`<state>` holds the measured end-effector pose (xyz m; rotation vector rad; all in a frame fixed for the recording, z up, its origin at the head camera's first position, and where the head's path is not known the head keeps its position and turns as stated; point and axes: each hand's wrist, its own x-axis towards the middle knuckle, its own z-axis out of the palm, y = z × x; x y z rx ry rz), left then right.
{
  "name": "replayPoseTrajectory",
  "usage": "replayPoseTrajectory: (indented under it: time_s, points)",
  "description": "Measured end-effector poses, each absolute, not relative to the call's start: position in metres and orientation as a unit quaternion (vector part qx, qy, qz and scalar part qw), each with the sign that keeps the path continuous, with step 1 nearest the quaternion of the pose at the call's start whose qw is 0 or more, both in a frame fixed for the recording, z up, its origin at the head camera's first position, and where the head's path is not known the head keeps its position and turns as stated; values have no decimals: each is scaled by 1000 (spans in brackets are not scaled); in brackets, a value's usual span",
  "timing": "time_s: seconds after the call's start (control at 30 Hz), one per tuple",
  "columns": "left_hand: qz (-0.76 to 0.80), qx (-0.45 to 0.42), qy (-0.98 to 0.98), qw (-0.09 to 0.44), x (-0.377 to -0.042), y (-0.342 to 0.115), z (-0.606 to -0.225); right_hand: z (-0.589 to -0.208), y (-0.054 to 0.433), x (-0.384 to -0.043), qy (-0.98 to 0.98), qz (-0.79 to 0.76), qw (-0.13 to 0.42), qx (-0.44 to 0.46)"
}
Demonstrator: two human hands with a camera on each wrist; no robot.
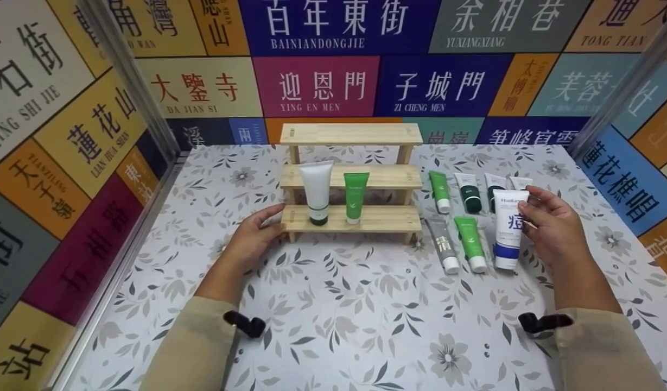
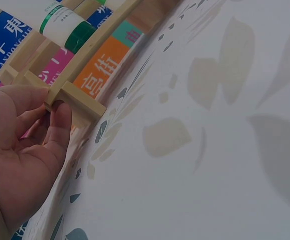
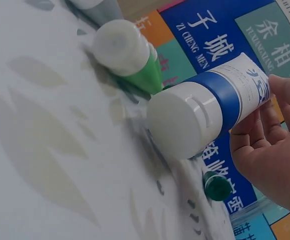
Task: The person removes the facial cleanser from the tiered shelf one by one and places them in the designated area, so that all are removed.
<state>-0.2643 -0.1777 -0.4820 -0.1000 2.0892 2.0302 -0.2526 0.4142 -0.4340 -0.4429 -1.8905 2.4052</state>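
Observation:
A white tube with a blue band [image 1: 508, 228] is pinched between the thumb and fingers of my right hand [image 1: 556, 225], cap down, at the right of the table. In the right wrist view its white cap [image 3: 177, 120] faces the camera. My left hand [image 1: 255, 233] grips the left end of the lowest step of a three-step wooden rack [image 1: 350, 176]; the left wrist view shows thumb and fingers at the wood's corner [image 2: 60, 92]. On that lowest step stand a white tube with a dark green cap [image 1: 316, 190] and a green tube with a white cap [image 1: 356, 195].
Right of the rack lie a grey tube [image 1: 440, 241], a green tube [image 1: 469, 241], another green tube [image 1: 439, 190] and several white tubes, one with a dark green lower part [image 1: 469, 190]. Printed panels [image 1: 322, 87] wall the back and sides of the floral-covered table [image 1: 355, 315].

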Motion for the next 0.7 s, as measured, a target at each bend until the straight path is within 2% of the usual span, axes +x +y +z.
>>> replayPoseTrajectory:
  time_s: [0.7]
  points:
    - [703, -33, 702, 108, -262, -176, -481, -459, 423, -259, -642, 743, -48, -186]
